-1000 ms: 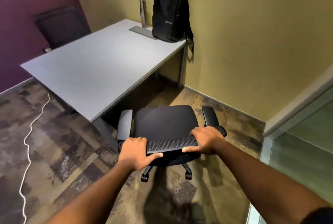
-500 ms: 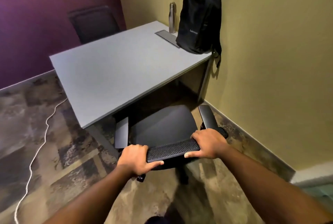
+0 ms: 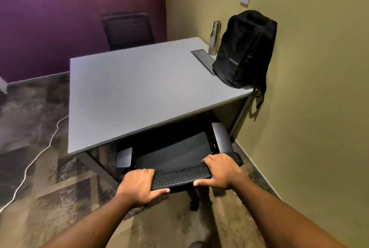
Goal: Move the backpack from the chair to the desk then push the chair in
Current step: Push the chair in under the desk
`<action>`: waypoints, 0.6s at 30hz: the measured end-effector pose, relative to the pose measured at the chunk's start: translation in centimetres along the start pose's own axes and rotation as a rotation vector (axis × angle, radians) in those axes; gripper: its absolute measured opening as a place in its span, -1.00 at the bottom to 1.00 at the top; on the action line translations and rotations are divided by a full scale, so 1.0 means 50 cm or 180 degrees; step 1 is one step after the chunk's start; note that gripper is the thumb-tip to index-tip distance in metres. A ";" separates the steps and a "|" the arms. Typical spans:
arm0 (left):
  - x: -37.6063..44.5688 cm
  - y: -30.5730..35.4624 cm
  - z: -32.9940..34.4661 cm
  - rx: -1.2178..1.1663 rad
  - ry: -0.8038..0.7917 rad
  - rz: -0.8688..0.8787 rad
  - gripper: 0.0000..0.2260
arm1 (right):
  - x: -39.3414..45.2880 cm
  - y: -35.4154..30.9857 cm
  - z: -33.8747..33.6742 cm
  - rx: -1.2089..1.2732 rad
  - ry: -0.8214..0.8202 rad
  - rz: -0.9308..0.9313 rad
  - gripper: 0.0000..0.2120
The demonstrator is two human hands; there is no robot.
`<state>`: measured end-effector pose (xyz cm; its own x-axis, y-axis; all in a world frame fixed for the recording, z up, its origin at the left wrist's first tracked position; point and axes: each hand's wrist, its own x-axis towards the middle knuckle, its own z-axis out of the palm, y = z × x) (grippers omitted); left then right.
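A black backpack (image 3: 244,48) stands upright on the grey desk (image 3: 135,92), at its far right corner against the yellow wall. Its straps hang over the desk's right edge. The black office chair (image 3: 175,154) sits at the desk's near edge, the front of its seat under the desktop, both armrests partly showing. My left hand (image 3: 139,185) grips the left end of the chair's mesh backrest top. My right hand (image 3: 218,172) grips the right end of the same bar.
A steel bottle (image 3: 214,37) and a grey cable hatch (image 3: 203,59) lie beside the backpack. A second dark chair (image 3: 127,29) stands behind the desk by the purple wall. A white cable (image 3: 38,154) runs over the carpet at left. The yellow wall is close on the right.
The chair has rolled forward, its seat now partly under the desktop. I have stepped closer and turned left, so the desk looms larger. Both hands keep their grip on the backrest.
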<state>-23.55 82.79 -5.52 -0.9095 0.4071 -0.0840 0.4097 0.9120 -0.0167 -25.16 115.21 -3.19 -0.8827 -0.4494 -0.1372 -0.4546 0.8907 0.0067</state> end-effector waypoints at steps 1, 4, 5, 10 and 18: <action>0.019 0.010 -0.005 -0.0011 -0.0019 -0.0059 -0.04 | 0.015 0.026 -0.006 -0.0025 -0.0001 -0.0054 0.07; 0.059 0.037 -0.014 -0.0020 -0.0023 -0.0243 -0.04 | 0.056 0.089 -0.020 -0.0096 -0.0025 -0.0242 0.08; 0.073 0.047 -0.016 -0.0025 -0.0017 -0.0317 -0.04 | 0.070 0.111 -0.023 -0.0107 -0.0024 -0.0320 0.09; 0.145 0.114 -0.034 0.0048 -0.0036 -0.0612 -0.09 | 0.127 0.228 -0.032 -0.0117 0.0064 -0.0638 0.02; 0.237 0.208 -0.059 -0.0129 -0.0096 -0.0930 -0.13 | 0.182 0.371 -0.047 0.0064 0.0108 -0.0946 0.04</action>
<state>-30.27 97.25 -3.77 -0.9858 0.1259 -0.1112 0.1273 0.9919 -0.0048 -41.92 127.46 -1.97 -0.7150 -0.6924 -0.0970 -0.6915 0.7208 -0.0483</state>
